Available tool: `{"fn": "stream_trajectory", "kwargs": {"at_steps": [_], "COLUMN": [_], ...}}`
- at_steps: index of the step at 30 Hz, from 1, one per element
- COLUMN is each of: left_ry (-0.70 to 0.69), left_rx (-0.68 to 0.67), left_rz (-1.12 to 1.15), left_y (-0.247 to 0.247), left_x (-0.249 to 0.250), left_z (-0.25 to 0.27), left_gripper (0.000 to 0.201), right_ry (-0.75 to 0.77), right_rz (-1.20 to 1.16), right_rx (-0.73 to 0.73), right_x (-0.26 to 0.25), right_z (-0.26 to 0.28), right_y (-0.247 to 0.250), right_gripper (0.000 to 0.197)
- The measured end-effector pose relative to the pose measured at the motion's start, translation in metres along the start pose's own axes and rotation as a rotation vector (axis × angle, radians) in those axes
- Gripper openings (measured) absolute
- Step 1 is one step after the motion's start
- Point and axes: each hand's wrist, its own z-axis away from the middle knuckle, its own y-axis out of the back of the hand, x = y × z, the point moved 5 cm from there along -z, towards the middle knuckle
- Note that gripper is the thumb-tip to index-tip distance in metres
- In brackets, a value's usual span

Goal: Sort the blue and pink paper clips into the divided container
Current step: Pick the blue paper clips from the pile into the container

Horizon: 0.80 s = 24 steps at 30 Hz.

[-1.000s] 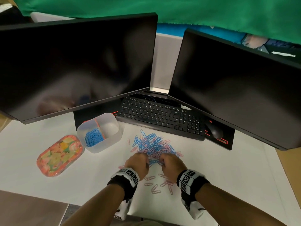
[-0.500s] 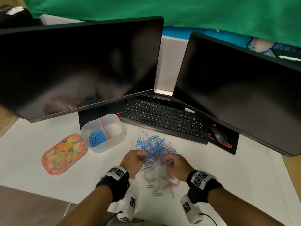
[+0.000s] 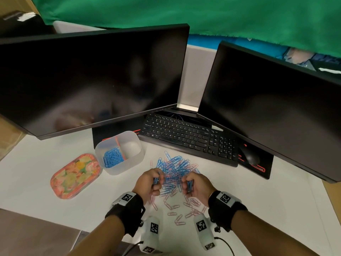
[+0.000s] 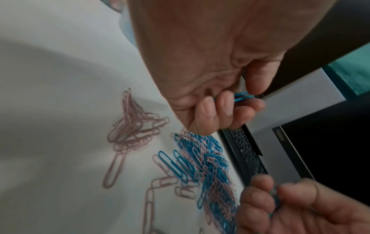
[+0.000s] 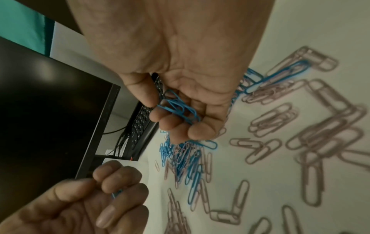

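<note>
On the white surface (image 3: 36, 172), the divided container (image 3: 120, 154) holds blue clips in its left compartment, and the mixed pile (image 3: 175, 167) lies beside it. The left hand (image 3: 149, 183) and the right hand (image 3: 195, 185) each have the grip closed around blue paper clips (image 5: 178, 107). I think tangled pink clips (image 3: 177, 209) could come along, or clips could slip out on the way.

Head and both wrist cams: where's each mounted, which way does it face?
Head: above, facing forward-down at the mixed clip pile, divided container; both forearms show.
Left wrist: along the left hand gripping blue clips; right hand opposite.
Right wrist: along the right hand, blue clips in it.
Shared: the pile, both hands.
</note>
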Motion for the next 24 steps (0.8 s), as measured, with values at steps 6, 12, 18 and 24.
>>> {"fn": "stream_trajectory", "kwargs": {"at_steps": [6,12,18,24], "left_ry": [-0.078,-0.100,-0.265,-0.303], "left_rx": [0.068,0.134,0.114,0.116], "left_rz": [-0.383,-0.708,-1.280,-1.456], "left_y": [0.009,0.019,0.006,0.001], "left_x": [0.000,-0.018,-0.019,-0.022], "left_z": [0.001,-0.005,-0.005,-0.007], "left_gripper": [0.033,0.030,0.013,0.013], "right_ry": [0.082,0.217,0.332,0.336], "right_rz": [0.396,0.938,1.195,1.332], "right_rx": [-0.043,0.194,0.298,0.336], "right_x": [-0.001,0.006,0.010,0.004], "right_z": [0.000,-0.008,0.004,-0.003], "right_y": [-0.012,-0.007,-0.019,-0.021], "right_gripper": [0.020,0.028,0.018,0.017]}}
